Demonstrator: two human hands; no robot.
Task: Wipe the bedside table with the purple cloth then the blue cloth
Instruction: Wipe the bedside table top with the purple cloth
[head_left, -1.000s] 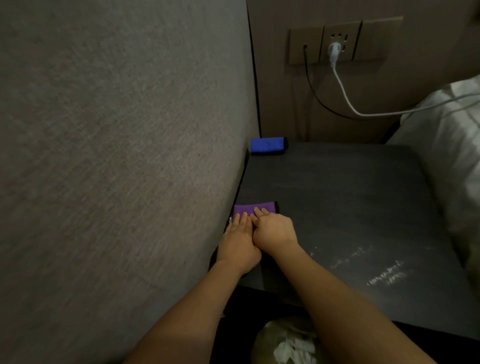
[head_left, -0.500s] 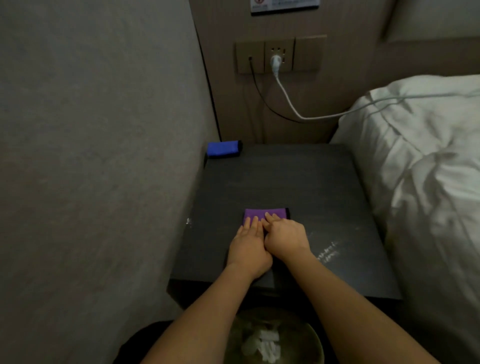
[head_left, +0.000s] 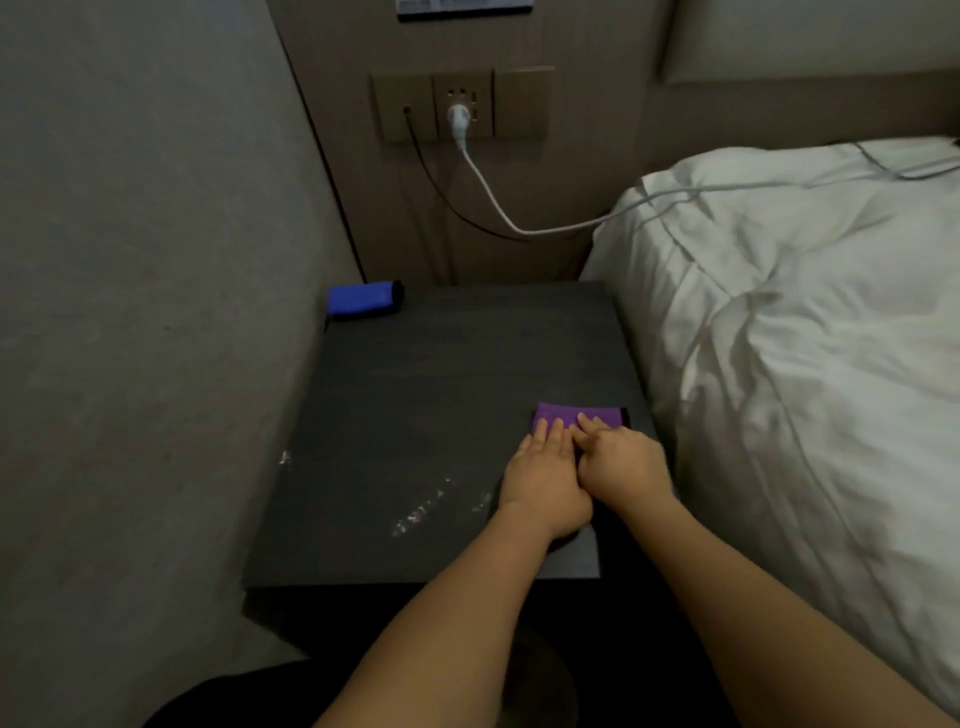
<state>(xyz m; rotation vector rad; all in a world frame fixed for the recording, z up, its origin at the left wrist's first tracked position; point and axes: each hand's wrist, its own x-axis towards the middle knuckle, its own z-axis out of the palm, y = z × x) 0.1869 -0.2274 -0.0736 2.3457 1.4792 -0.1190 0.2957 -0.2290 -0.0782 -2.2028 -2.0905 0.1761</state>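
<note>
Dark worktop (head_left: 415, 395) beside the bed (head_left: 779, 338); left hand (head_left: 545, 478) and right hand (head_left: 618, 465) press flat-fingered on the soft, light purple cloth (head_left: 576, 414) near its bed-side edge; blue cloth (head_left: 363, 300) waits far corner.

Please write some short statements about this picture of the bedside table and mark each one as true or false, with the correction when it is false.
1. Both hands press on the purple cloth. True: the left hand and the right hand lie side by side with their fingers on it.
2. The purple cloth is near the wall side of the bedside table. False: it is near the edge beside the bed.
3. The blue cloth lies at the far left corner of the table. True.
4. One hand holds the blue cloth. False: no hand touches it.
5. A white cable runs from the wall socket toward the bed. True.
</note>
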